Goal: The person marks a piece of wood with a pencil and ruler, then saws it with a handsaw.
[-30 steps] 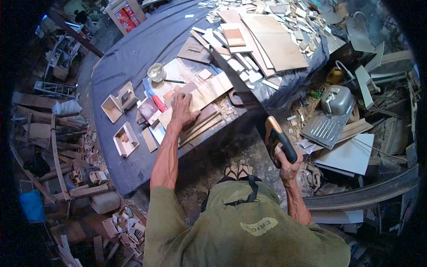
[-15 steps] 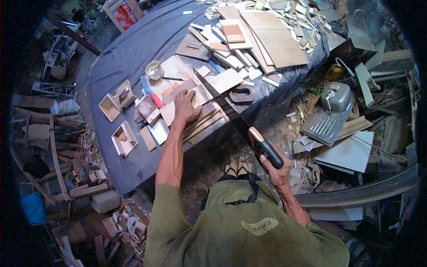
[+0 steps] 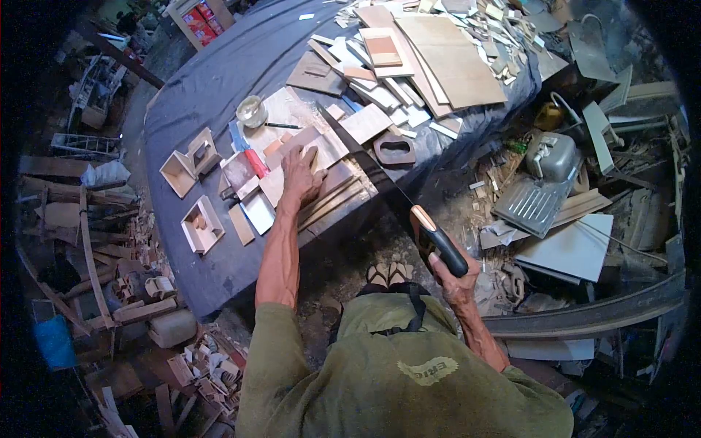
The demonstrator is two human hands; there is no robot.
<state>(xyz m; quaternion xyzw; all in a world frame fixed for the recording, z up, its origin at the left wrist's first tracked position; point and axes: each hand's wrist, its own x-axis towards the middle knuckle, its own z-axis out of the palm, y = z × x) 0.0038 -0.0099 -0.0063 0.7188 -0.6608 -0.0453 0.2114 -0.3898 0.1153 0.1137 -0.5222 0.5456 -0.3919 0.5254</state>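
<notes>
My right hand (image 3: 454, 277) is wrapped round the black and orange handle of a handsaw (image 3: 380, 175). Its long dark blade slants up and left across the bench edge, beside the right end of a thin wooden board (image 3: 332, 144). My left hand (image 3: 299, 175) presses down on that board with bent fingers, holding it on the bench. Just beyond the blade lies a pale flat wood piece (image 3: 366, 124). Under and near my left hand are more wood strips (image 3: 336, 204). A red-handled tool (image 3: 255, 163) lies to the left of this hand.
Small open wooden boxes (image 3: 202, 225) and a glue-smeared pot (image 3: 252, 112) stand on the dark-covered bench (image 3: 219, 87). Stacked boards (image 3: 449, 58) and offcuts fill its far right. A metal sink (image 3: 551, 160) and scrap wood lie on the floor at right.
The pale wood piece beyond the blade has shifted slightly away from the saw. The saw handle has moved a little; my left hand stays on the board.
</notes>
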